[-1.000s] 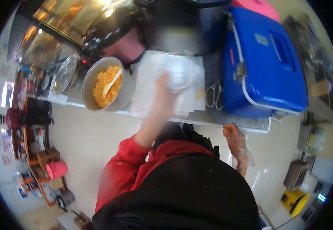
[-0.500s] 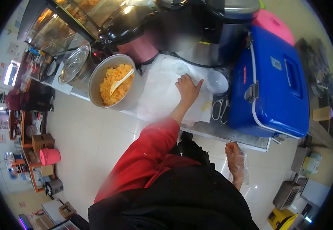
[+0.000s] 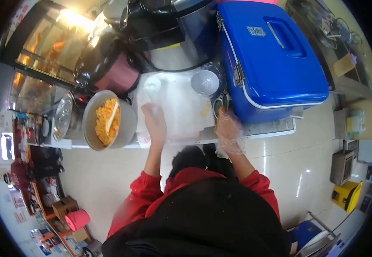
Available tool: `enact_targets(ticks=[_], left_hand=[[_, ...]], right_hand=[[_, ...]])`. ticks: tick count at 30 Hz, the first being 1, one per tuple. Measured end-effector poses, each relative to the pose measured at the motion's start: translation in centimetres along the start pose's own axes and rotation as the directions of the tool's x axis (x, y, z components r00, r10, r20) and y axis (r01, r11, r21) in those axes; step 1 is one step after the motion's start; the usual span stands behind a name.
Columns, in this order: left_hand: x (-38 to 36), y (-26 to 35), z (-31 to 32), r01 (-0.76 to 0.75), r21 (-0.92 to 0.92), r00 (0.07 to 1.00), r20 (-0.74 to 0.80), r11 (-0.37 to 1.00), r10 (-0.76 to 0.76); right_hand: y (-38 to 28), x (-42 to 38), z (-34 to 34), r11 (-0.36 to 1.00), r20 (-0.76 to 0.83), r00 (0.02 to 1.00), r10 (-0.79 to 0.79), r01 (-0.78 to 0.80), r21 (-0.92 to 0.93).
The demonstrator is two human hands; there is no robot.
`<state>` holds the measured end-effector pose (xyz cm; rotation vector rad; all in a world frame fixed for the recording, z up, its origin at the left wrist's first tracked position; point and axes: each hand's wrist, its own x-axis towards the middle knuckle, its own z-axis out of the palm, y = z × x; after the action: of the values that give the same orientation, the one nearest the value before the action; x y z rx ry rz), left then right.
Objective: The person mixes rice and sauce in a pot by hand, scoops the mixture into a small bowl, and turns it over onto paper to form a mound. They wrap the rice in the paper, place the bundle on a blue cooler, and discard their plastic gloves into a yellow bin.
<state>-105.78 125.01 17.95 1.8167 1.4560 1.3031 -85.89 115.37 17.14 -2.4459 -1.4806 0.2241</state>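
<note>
My left hand is over the left front part of the white paper sheets, blurred by motion; its fingers point toward a small pale round item lying on the sheets. My right hand, in a clear plastic glove, is at the counter's front edge. Its fingertips reach the handles of the scissors; whether they grip them is unclear. A white bowl stands behind the scissors. Left of the sheets, a pot holds orange rice and a white spoon.
A large blue cooler box stands on the right. Behind the sheets are a big cooker and a pink cooker. A lidded metal pot and a lit display case are at left. A person is far left.
My left hand has drawn back from the round item and bowl toward the sheets' left front. My gloved right hand has risen from below the counter to the scissors. The view has shifted.
</note>
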Motion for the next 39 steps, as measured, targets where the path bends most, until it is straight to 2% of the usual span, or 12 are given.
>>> enact_targets(ticks=[8, 12, 16, 18, 20, 23, 26, 28, 34, 35, 37, 39], left_hand=[[0.4, 1.3, 0.0, -0.028, -0.183, 0.965, 0.252, 0.983, 0.074], [0.0, 2.8, -0.4, 0.06, -0.272, 0.931, 0.362, 0.96, 0.044], [-2.2, 3.2, 0.0, 0.074, -0.359, 0.88, 0.462, 0.93, 0.109], [-3.7, 3.4, 1.5, 0.131, -0.403, 0.836, 0.536, 0.906, 0.117], [-5.6, 3.0, 3.7, 0.275, -0.412, 0.76, 0.646, 0.869, 0.066], [-7.8, 1.8, 7.2, 0.092, -0.482, 0.819, 0.534, 0.871, 0.209], [-7.9, 2.9, 8.0, -0.086, -0.425, 0.833, 0.466, 0.901, 0.299], [-7.7, 0.5, 10.1, 0.122, -0.453, 0.801, 0.57, 0.883, 0.181], [-2.1, -8.3, 20.1, -0.225, -0.132, 0.724, 0.64, 0.965, 0.257], [-2.3, -7.6, 20.1, -0.467, -0.09, 0.701, 0.569, 0.88, 0.43], [-1.5, -4.0, 18.7, -0.448, -0.034, 0.64, 0.685, 0.893, 0.347], [-1.7, -3.7, 19.6, -0.633, 0.353, 0.739, 0.539, 0.689, 0.403]], right_hand=[[0.8, -0.1, 4.7, 0.76, 0.156, 0.836, 0.526, -0.544, 0.356], [0.8, -5.7, 1.2, 0.911, 0.172, 0.914, 0.368, -0.391, 0.13], [2.2, -14.2, -7.4, 0.835, 0.413, 0.874, 0.255, -0.414, 0.361], [3.2, -19.8, -8.0, 0.771, 0.461, 0.812, 0.359, -0.536, 0.344], [4.1, -27.1, -6.6, 0.423, 0.448, 0.763, 0.466, -0.637, 0.644], [2.4, -34.3, -9.2, 0.121, 0.447, 0.622, 0.643, -0.659, 0.743], [3.4, -43.5, -9.8, 0.065, 0.287, 0.494, 0.821, -0.581, 0.811], [3.9, -48.5, -10.4, -0.048, 0.183, 0.158, 0.97, -0.617, 0.786], [6.3, -63.4, -14.3, -0.018, -0.155, -0.282, 0.947, -0.528, 0.849], [7.6, -66.9, -14.2, 0.03, -0.207, -0.323, 0.924, -0.477, 0.878], [10.7, -73.0, -14.5, 0.043, -0.266, -0.44, 0.857, -0.455, 0.89], [16.2, -80.7, -15.2, -0.061, -0.246, -0.522, 0.817, -0.502, 0.862]])
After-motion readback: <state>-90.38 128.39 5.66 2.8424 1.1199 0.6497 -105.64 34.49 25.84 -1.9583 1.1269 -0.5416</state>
